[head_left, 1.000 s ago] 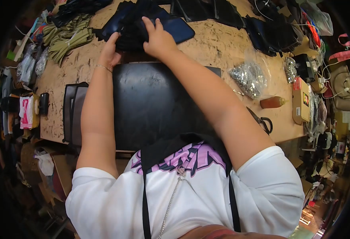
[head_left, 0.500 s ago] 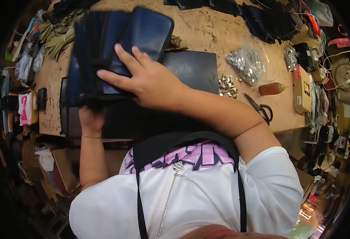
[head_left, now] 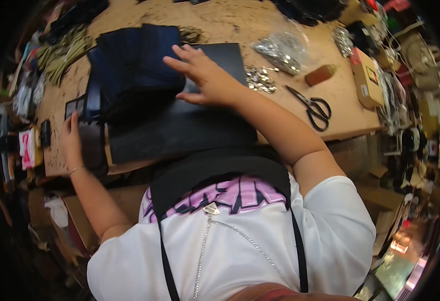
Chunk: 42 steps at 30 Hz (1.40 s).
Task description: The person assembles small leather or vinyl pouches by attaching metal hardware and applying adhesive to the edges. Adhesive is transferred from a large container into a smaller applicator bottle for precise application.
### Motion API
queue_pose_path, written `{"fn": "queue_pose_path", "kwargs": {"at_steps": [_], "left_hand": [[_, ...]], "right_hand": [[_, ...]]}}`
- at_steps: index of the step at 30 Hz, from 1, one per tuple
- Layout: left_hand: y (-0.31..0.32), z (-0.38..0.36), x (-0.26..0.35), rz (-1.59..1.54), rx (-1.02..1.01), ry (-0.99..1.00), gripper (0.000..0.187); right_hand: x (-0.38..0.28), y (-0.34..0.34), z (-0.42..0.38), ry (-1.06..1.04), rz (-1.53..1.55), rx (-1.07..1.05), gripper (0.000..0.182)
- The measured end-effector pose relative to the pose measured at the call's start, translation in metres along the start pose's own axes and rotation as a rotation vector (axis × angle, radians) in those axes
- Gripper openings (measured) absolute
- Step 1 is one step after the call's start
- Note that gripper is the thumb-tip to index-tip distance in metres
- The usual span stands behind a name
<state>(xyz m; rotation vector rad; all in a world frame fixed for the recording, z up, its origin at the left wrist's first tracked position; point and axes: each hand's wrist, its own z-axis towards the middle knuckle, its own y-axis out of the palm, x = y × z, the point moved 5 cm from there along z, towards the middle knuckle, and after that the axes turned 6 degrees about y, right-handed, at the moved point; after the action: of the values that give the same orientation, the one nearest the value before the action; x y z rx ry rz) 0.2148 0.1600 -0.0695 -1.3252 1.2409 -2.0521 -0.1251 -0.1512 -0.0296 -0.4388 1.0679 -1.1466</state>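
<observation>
"Dark blue panels [head_left: 142, 60], a fanned stack of them: where exactly do they lie?"

"On the left part of the black sheet [head_left: 200, 125], which lies flat on the wooden table [head_left: 225, 17]. Their left side reaches out over the dark flat pieces [head_left: 92, 143]."

"And the hands?"

"The right hand [head_left: 207, 80] is at the stack's right edge, fingers spread wide, thumb well apart from the rest. It grips nothing, though I can't tell whether a fingertip brushes a panel. The left hand [head_left: 71, 145] is beside the dark flat pieces, fingers stretched out and fairly close together. It's blurred, so I can't say whether it touches their edge."

"How would the stack handle?"

"Each panel looks thin and light, with a little bend in it; together I'd expect some weight. The faces have a smooth sheen, so they could slide over one another. They don't look fragile, but they might crease or scuff."

"Where would you take hold?"

"At two opposite sides, fingers under the lowest panel and thumbs on top. Pinching one fanned corner would likely leave the others loose."

"Anything sharp nearby?"

"Black-handled scissors [head_left: 317, 111], to the right of the sheet, near the loose metal fittings [head_left: 261, 79]."
</observation>
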Motion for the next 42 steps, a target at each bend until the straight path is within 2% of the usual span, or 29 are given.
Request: {"fn": "queue_pose_path", "kwargs": {"at_steps": [1, 3, 4, 6, 8, 10, 13, 15, 17, 18, 21, 23, 25, 26, 27, 28, 29, 31, 33, 35, 37, 39, 42], "left_hand": [[-0.009, 0.003, -0.012, 0.410, 0.085, 0.130, 0.077], [-0.004, -0.005, -0.050, 0.628, -0.082, 0.031, 0.073], [-0.004, -0.007, -0.046, 0.592, -0.092, -0.001, 0.072], [-0.008, -0.011, -0.038, 0.526, -0.113, -0.077, 0.069], [-0.001, -0.002, -0.051, 0.527, -0.058, 0.009, 0.057], [-0.002, 0.013, -0.068, 0.531, -0.024, 0.058, 0.046], [-0.012, 0.041, -0.086, 0.469, 0.019, 0.085, 0.033], [-0.027, 0.061, -0.103, 0.330, 0.089, 0.088, 0.029], [-0.026, 0.065, -0.103, 0.347, 0.076, 0.144, 0.033], [-0.025, 0.056, -0.080, 0.348, 0.063, 0.140, 0.035], [-0.025, 0.028, -0.012, 0.311, 0.122, 0.150, 0.041], [-0.030, 0.006, 0.050, 0.285, 0.193, 0.169, 0.042], [-0.022, 0.006, 0.103, 0.130, 0.291, 0.391, 0.038], [-0.023, -0.014, 0.159, 0.115, 0.361, 0.519, 0.031], [-0.021, -0.026, 0.207, 0.114, 0.439, 0.727, 0.023], [-0.018, -0.051, 0.289, 0.073, 0.552, 0.966, 0.018], [-0.009, -0.064, 0.326, 0.013, 0.608, 1.065, 0.014], [0.038, -0.055, 0.371, -0.160, 0.241, 0.999, 0.020], [0.121, -0.016, 0.393, 0.033, 0.120, 1.042, 0.026], [0.212, 0.028, 0.383, 0.247, 0.137, 1.037, 0.033], [0.232, 0.022, 0.367, 0.186, -0.019, 0.750, 0.041], [0.238, 0.018, 0.349, 0.165, -0.089, 0.768, 0.041], [0.243, 0.023, 0.352, 0.078, -0.164, 0.813, 0.044]], "right_hand": [[0.006, -0.021, -0.016, -0.004, -0.010, 0.057, 0.085], [0.019, -0.066, -0.051, 0.012, -0.079, 0.199, 0.079], [0.028, -0.089, -0.073, 0.035, -0.137, 0.282, 0.075], [0.049, -0.137, -0.114, 0.061, -0.273, 0.585, 0.069], [0.072, -0.175, -0.158, 0.297, -0.468, 0.833, 0.066], [0.096, -0.201, -0.194, 0.505, -0.386, 1.014, 0.076], [0.138, -0.215, -0.226, 0.849, -0.186, 1.016, 0.082], [0.162, -0.211, -0.236, 0.899, -0.109, 0.897, 0.089], [0.178, -0.201, -0.236, 0.935, -0.050, 0.796, 0.093], [0.193, -0.194, -0.238, 0.864, -0.025, 0.784, 0.093], [0.170, -0.186, -0.221, 1.047, 0.054, 0.669, 0.089], [0.173, -0.185, -0.225, 1.051, -0.014, 0.720, 0.086], [0.174, -0.180, -0.225, 1.003, -0.040, 0.783, 0.084], [0.169, -0.176, -0.226, 0.951, -0.032, 0.818, 0.084], [0.159, -0.173, -0.226, 0.897, -0.024, 0.849, 0.084], [0.118, -0.173, -0.211, 0.900, -0.076, 0.867, 0.078], [0.110, -0.169, -0.208, 0.863, -0.034, 0.873, 0.076], [0.099, -0.165, -0.207, 0.796, 0.045, 0.890, 0.073], [0.091, -0.160, -0.207, 0.757, 0.132, 0.785, 0.073], [0.076, -0.153, -0.204, 0.736, 0.253, 0.627, 0.074], [0.063, -0.143, -0.210, 0.752, 0.247, 0.493, 0.069], [0.035, -0.139, -0.207, 0.776, 0.367, 0.401, 0.065], [0.041, -0.122, -0.227, 0.818, 0.468, 0.399, 0.067]]}}
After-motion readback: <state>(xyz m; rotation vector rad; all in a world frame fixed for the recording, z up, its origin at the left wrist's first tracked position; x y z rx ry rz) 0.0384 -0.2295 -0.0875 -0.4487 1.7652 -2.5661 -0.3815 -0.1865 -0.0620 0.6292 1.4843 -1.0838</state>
